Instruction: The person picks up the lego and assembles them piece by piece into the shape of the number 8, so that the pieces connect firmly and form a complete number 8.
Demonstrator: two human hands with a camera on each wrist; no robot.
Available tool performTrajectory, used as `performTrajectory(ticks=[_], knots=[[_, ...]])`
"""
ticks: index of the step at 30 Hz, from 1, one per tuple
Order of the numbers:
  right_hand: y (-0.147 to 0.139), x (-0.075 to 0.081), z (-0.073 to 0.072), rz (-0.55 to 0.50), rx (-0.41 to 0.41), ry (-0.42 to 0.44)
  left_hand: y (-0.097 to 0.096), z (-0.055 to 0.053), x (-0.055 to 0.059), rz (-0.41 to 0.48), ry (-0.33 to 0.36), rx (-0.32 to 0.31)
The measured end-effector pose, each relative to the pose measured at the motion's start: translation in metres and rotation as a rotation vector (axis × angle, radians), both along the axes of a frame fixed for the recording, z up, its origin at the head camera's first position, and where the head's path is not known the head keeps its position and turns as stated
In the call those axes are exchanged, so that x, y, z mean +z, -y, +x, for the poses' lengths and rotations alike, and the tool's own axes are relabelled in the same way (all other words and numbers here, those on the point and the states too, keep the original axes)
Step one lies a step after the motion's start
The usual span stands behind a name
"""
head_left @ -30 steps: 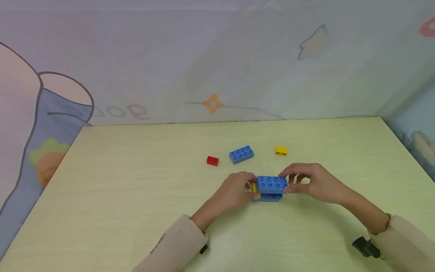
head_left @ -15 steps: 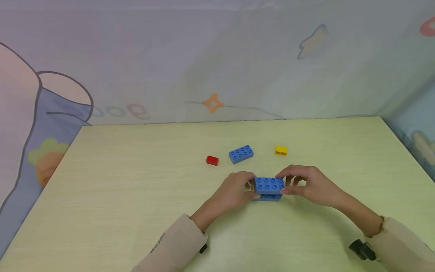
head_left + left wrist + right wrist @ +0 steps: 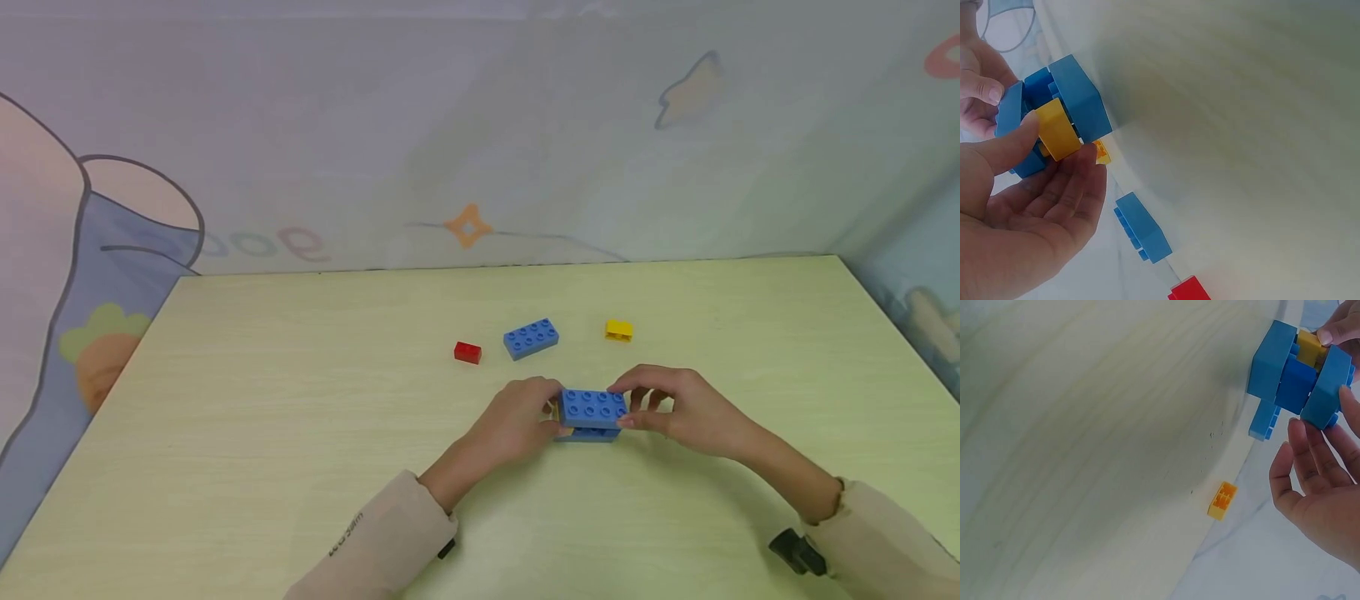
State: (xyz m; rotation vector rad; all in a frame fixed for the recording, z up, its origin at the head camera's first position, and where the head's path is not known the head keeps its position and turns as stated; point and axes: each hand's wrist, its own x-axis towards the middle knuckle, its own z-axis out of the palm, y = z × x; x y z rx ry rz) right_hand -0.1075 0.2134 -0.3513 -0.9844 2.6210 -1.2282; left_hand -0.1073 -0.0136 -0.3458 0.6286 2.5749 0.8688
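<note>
A small stack of toy bricks stands between the two hands in the head view. On top, an eight-stud blue brick (image 3: 592,408) is gripped at its right end by my right hand (image 3: 678,410), thumb in front and fingers behind. Below it a second blue brick (image 3: 587,437) forms the base. Between the two lie a yellow brick (image 3: 1058,129) on the left and a darker blue brick (image 3: 1296,384) on the right. My left hand (image 3: 519,422) pinches the yellow brick, its thumb on the front side. In the right wrist view the top brick sits close over the middle ones.
Behind the stack on the table (image 3: 300,400) lie a red brick (image 3: 467,352), another eight-stud blue brick (image 3: 531,338) and a small yellow brick (image 3: 618,331) tipped on its side. A printed cloth (image 3: 375,125) hangs beyond the table's back edge.
My right hand has shifted slightly left and down with the top blue brick, which now covers more of the yellow brick. The left hand has stayed in place.
</note>
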Motion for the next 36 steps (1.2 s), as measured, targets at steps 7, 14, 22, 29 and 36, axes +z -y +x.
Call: performTrajectory(ticks=[7, 14, 22, 29, 36], knots=[[-0.001, 0.000, -0.001, -0.001, 0.020, -0.012, -0.001, 0.000, 0.002, -0.024, 0.002, -0.003], [0.001, 0.003, -0.001, 0.020, 0.017, -0.005, 0.001, 0.000, 0.005, -0.045, 0.009, -0.022], [0.002, 0.007, -0.001, 0.061, 0.002, 0.043, 0.007, 0.000, 0.009, 0.048, -0.003, 0.003], [0.002, 0.007, -0.001, 0.068, 0.001, 0.042, 0.009, 0.000, 0.012, 0.131, -0.042, -0.014], [0.002, 0.009, -0.001, 0.082, 0.001, 0.043, 0.008, 0.000, 0.009, 0.164, -0.042, -0.013]])
